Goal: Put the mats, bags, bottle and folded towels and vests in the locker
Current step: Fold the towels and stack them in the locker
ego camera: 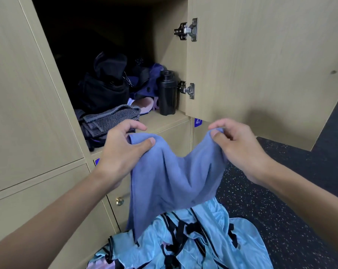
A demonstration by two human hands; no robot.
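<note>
Two metal hinges, one above the other; a brass knob below; speckled dark floor at right.

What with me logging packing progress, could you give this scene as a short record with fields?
left hand: pinches one top corner of blue towel
right hand: pinches the other top corner
blue towel: hangs spread between the hands, not folded
locker: door open
inside: bottle upright at right; grey towel folded in front; black bag behind it
outside: vests heaped on floor under blue towel
</note>
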